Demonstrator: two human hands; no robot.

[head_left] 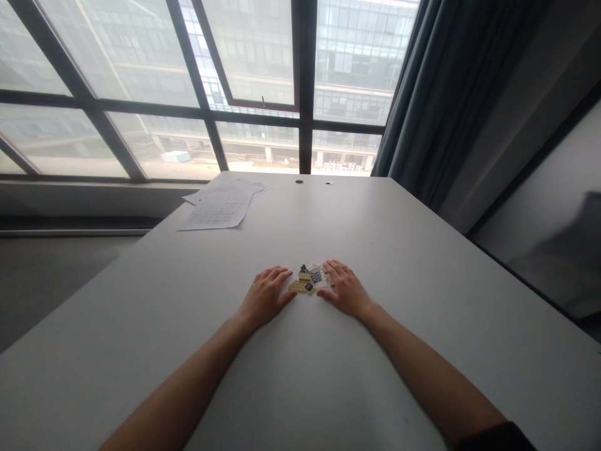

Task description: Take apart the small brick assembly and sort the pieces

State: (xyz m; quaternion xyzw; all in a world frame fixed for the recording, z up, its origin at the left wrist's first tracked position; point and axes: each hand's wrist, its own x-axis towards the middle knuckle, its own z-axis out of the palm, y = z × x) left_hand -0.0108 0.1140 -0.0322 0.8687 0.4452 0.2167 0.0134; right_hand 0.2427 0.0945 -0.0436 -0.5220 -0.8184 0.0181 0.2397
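A small cluster of toy building bricks lies on the white table (310, 376) between my two hands. It includes tan bricks (300, 285), a grey brick (316, 276), white bricks (321, 283) and dark bricks (303, 269); whether they are joined or loose I cannot tell. My left hand (268, 291) rests palm down at the cluster's left side, fingers stretched out and thumb beside the tan bricks. On the right side my right hand (345, 288) lies flat, its fingertips touching or partly covering the white bricks. Neither hand grips anything.
Several printed paper sheets (218, 207) lie overlapping at the table's far left. Near the far edge are a dark round spot (299, 181) and a light one (329, 183). Windows (263, 144) stand behind the table, and a dark curtain (436, 94) hangs at the right.
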